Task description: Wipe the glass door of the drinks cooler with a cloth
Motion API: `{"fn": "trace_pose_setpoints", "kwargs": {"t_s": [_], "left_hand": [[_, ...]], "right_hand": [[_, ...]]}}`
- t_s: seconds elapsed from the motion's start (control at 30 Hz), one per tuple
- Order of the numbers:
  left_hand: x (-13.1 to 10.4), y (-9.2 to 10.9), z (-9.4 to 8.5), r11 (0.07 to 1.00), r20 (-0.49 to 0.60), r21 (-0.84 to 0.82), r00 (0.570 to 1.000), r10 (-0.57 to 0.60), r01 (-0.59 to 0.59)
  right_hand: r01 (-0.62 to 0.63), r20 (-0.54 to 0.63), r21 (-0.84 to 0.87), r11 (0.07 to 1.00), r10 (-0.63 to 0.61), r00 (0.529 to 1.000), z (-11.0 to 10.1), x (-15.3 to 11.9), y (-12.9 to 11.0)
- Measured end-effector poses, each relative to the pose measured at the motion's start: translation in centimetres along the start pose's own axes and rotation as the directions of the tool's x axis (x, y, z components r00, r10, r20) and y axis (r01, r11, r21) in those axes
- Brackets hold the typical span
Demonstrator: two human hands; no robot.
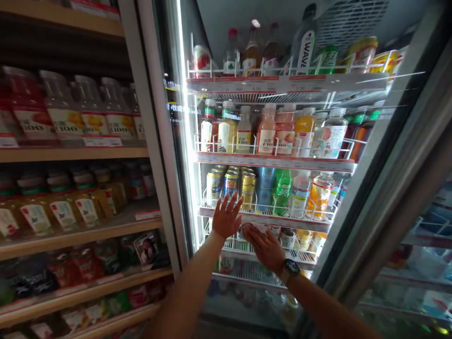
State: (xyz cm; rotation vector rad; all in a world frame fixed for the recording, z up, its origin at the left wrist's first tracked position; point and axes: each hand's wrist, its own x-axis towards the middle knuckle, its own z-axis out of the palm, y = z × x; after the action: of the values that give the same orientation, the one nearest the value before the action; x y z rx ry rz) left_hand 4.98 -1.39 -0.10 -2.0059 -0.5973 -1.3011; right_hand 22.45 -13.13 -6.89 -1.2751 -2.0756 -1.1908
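Observation:
Before me is a lit drinks fridge, its glass door carrying faint reflections. My left hand (226, 217) has its fingers spread and its palm toward the glass, in front of the row with drink cans (248, 189). Lower and to the right, my right hand (263, 245) points left with its fingers pressed together. A dark watch (291, 267) is on that wrist. Something pale shows around the right fingertips; whether it is a cloth under them or an item behind the glass, I cannot tell.
Wire-fronted shelves (273, 162) hold bottles, cans and cups. A metal door frame (391, 169) slants along the right. To the left, wooden shelves (81, 153) carry juice bottles (110, 110) and several packets. More drinks (434, 301) show behind glass at far right.

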Motion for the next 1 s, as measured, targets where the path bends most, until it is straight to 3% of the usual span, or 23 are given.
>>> {"fn": "trace_pose_setpoints", "kwargs": {"t_s": [0.1, 0.17, 0.27, 0.4, 0.47, 0.53, 0.63, 0.87, 0.93, 1.0], "left_hand": [[-0.1, 0.0, 0.0, 1.000, 0.031, 0.001, 0.999, -0.009, 0.009], [-0.1, 0.1, 0.1, 1.000, 0.033, 0.007, 0.999, -0.009, 0.009], [-0.1, 0.2, 0.2, 1.000, 0.027, 0.005, 0.999, -0.020, 0.020], [0.0, 0.3, 0.2, 1.000, 0.004, -0.011, 1.000, -0.016, 0.016], [0.1, 0.4, 0.2, 1.000, -0.005, -0.014, 1.000, -0.014, 0.014], [0.1, 0.4, 0.2, 1.000, -0.003, -0.019, 1.000, -0.017, 0.017], [0.0, 0.3, 0.1, 1.000, 0.005, -0.018, 1.000, -0.012, 0.012], [-0.2, 0.4, 0.3, 1.000, 0.040, -0.013, 0.999, -0.027, 0.027], [-0.1, 0.5, 0.2, 0.999, 0.056, -0.018, 0.998, -0.035, 0.036], [-0.1, 0.4, -0.2, 0.999, 0.059, -0.038, 0.998, -0.029, 0.032]], "right_hand": [[0.029, 0.035, 0.009, 1.000, -0.029, 0.999, 1.0, -3.2, -1.4], [0.049, 0.037, 0.017, 0.999, -0.050, 0.998, 0.4, -3.0, -1.3], [0.011, 0.014, 0.020, 1.000, -0.012, 1.000, -2.0, 0.6, 0.7], [-0.200, -0.116, -0.012, 0.980, 0.198, 0.973, -5.5, 7.7, 4.3], [-0.270, -0.188, -0.016, 0.963, 0.263, 0.946, -6.2, 10.0, 5.3], [-0.284, -0.223, -0.036, 0.958, 0.269, 0.937, -6.0, 10.6, 5.3], [-0.214, -0.168, -0.075, 0.974, 0.199, 0.965, -4.3, 8.5, 3.7], [-0.046, -0.028, -0.050, 0.998, 0.045, 0.999, 0.3, -0.3, -0.6], [-0.014, -0.013, -0.032, 0.999, 0.014, 1.000, 0.3, -0.9, -0.8], [0.015, -0.003, -0.009, 1.000, -0.015, 1.000, -0.6, 0.2, -0.3]]}}
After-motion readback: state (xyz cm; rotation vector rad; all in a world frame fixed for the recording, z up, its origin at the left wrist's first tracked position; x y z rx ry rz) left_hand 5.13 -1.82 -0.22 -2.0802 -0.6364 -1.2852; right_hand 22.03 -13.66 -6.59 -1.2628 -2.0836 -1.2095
